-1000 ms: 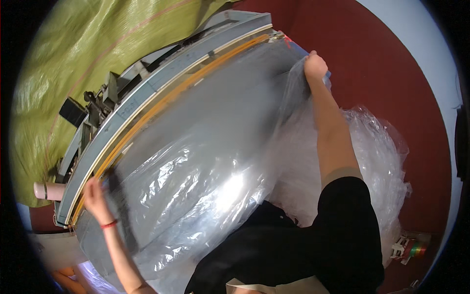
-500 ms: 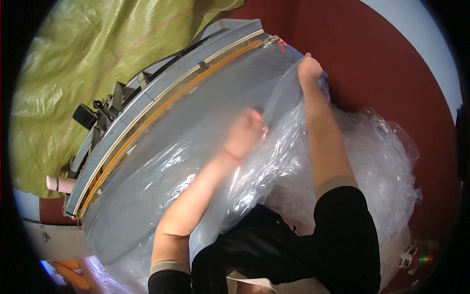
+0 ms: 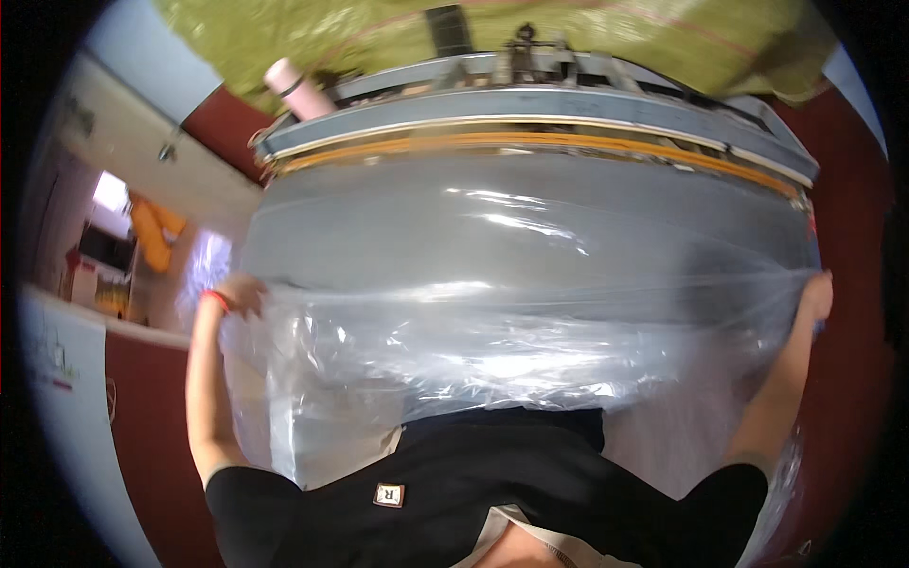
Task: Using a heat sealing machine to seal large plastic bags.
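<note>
Well, right hand (image 3: 822, 295) clamped on clear film (image 3: 502, 355), left hand (image 3: 244, 295) at opposite edge, too blurred to tell if pinching; film spread between them, looks flattish beyond grip toward orange strip (image 3: 530, 140), near side of grip left creased, loose

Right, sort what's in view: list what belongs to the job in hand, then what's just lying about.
In use, by the look of it:
clear plastic film, drawn over the grey surface
right hand, gripping its right edge
left hand, at its left edge, grip blurred

Seemingly just about:
pink cylinder
yellow-green sheet
</note>
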The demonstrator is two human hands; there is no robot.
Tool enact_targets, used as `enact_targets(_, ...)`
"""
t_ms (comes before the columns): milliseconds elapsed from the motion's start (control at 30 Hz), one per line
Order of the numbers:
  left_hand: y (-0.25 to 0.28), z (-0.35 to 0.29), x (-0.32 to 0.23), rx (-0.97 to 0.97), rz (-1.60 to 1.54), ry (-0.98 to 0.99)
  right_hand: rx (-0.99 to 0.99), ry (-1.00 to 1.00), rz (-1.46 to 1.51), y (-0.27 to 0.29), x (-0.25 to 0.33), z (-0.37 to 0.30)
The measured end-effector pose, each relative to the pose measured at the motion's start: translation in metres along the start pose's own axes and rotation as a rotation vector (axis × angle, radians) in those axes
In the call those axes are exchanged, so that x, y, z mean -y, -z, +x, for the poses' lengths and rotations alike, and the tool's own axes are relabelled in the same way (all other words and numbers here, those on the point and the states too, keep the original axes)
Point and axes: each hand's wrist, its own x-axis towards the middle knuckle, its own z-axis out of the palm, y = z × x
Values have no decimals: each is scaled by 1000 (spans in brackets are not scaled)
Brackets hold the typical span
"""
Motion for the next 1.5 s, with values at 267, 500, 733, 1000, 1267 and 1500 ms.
enact_targets(267, -15, -32, -66, -1530, 67, -657, -8, 56, 5, 15, 21, -20)
enact_targets(500, -54, 75, -105, -977, -148, -596, 35, 33, -21, 13, 20, -18)
enact_targets(733, -24, 98, -129, -1032, -22, -447, 45, 42, -47, 6, 15, -8)
enact_targets(1000, 0, 136, -134, -1149, -39, -342, -44, 107, 366, -20, -27, 19)
enact_targets(1267, 23, 143, -148, -1379, -346, -365, 55, 3, 1365, -7, -71, 34)
enact_targets(1500, 47, 143, -161, -1297, -1221, -579, -199, 53, 1004, 63, 14, 14)
